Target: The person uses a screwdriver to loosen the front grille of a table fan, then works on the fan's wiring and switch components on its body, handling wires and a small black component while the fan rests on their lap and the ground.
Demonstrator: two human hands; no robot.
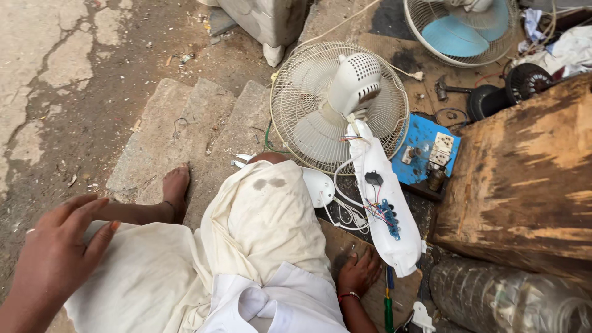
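Note:
My left hand [55, 253] hovers open at the lower left, fingers spread, holding nothing, above my cream-clad leg. My right hand [359, 271] rests flat on a brown board beside my knee, fingers apart, touching the lower end of an opened white fan stand [382, 203]. The stand shows coloured wires and a blue switch strip. It joins the white motor housing [354, 80] of a table fan lying face down on its round wire grille [296, 111]. A green-handled screwdriver [389, 308] lies just right of my right wrist.
A worn wooden block [524, 179] stands at the right, a clear plastic bottle [505, 302] below it. A blue board with sockets [425, 148] lies by the fan. Another fan with blue blades [462, 28] is at the top right. Stone steps [185, 129] and my bare foot [176, 188] are left.

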